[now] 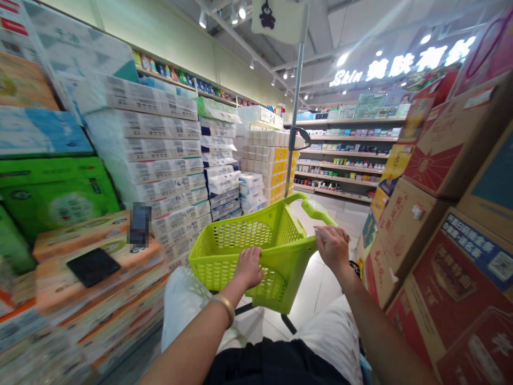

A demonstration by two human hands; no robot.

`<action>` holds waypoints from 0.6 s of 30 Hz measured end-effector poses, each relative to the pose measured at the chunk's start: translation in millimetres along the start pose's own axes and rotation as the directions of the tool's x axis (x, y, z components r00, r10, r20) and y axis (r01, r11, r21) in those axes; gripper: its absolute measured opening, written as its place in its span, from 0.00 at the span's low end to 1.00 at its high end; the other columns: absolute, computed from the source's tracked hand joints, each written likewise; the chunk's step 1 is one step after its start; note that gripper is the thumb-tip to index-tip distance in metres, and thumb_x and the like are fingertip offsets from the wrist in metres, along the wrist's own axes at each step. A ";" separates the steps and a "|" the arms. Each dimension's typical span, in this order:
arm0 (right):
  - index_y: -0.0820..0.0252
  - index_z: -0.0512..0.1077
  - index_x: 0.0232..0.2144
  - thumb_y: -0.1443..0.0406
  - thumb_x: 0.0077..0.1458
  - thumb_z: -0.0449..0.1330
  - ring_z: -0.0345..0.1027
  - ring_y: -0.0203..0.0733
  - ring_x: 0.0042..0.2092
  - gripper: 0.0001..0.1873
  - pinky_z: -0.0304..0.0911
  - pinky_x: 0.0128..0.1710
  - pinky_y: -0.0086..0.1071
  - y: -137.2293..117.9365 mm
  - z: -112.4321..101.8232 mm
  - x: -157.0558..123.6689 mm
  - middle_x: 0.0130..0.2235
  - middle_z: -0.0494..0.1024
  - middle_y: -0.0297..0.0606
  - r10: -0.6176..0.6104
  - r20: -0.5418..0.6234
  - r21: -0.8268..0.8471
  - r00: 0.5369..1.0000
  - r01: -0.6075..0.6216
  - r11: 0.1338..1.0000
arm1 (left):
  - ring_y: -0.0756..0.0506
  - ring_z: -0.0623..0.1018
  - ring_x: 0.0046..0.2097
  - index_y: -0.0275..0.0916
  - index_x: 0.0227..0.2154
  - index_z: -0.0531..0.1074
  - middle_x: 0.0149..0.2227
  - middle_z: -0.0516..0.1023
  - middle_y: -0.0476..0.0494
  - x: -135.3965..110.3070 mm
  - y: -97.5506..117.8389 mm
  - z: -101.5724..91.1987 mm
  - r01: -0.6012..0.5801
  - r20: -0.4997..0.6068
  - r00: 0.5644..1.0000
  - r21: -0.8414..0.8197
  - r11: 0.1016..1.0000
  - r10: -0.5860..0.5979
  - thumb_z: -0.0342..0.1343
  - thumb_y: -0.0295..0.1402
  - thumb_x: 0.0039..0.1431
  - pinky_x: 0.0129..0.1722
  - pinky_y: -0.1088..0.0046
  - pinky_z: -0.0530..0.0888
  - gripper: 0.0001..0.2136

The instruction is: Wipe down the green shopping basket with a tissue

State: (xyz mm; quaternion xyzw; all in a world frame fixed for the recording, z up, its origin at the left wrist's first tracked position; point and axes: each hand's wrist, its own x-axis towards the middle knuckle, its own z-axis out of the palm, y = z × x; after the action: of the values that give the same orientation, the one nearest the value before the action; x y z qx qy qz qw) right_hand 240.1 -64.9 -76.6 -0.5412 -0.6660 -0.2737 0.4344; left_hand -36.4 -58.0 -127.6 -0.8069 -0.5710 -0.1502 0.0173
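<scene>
A lime-green shopping cart [280, 291] stands turned sideways close in front of my legs, its perforated basket showing nothing inside. My left hand [249, 267], below a gold bangle [223, 309], is closed over the near rim of the cart. At the cart's right end, by its handle [318, 211], my right hand [332, 245] is curled with its fingers over the edge; a small pale bit shows at its fingertips, too little to name. A metal pole [298, 80] with a bear flag [278, 20] rises behind the cart.
Stacked tissue packs [160, 139] line the left side. A black flat object [93, 266] lies on orange packs [52, 283] there. Cardboard cartons [433, 214] are piled high on the right. White floor tiles [320, 283] run between, toward product shelves [344, 152] at the back.
</scene>
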 end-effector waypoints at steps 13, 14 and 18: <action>0.55 0.75 0.39 0.64 0.62 0.50 0.63 0.43 0.44 0.13 0.46 0.55 0.39 -23.9 -2.2 -4.1 0.37 0.77 0.37 0.026 0.013 0.007 1.000 -0.026 1.000 | 0.37 0.61 0.61 0.35 0.55 0.57 0.58 0.63 0.32 15.0 -10.5 -5.5 0.013 0.090 0.996 0.079 0.997 -0.020 0.52 0.29 0.46 0.62 0.58 0.53 0.29; 0.55 0.75 0.39 0.64 0.61 0.50 0.63 0.43 0.44 0.13 0.46 0.55 0.39 -28.4 -3.2 -5.6 0.37 0.77 0.37 0.025 0.009 0.013 1.000 -0.025 1.000 | 0.37 0.60 0.62 0.35 0.56 0.56 0.58 0.63 0.31 16.2 -13.5 -6.0 0.014 0.090 0.996 0.084 0.996 -0.022 0.52 0.29 0.46 0.62 0.57 0.52 0.31; 0.55 0.75 0.41 0.65 0.61 0.51 0.64 0.43 0.45 0.12 0.47 0.55 0.39 -50.4 -10.0 -13.0 0.38 0.77 0.37 0.018 0.002 0.034 1.000 -0.018 0.999 | 0.37 0.56 0.65 0.30 0.60 0.54 0.62 0.59 0.28 18.9 -28.2 -7.7 0.020 0.090 0.996 0.102 0.995 -0.029 0.52 0.27 0.46 0.65 0.58 0.47 0.34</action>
State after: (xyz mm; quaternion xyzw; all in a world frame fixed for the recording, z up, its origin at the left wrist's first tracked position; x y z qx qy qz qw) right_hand 195.1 -92.9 -77.9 -0.5400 -0.6661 -0.2579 0.4453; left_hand -58.5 -32.4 -119.3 -0.8039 -0.5880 -0.0842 0.0301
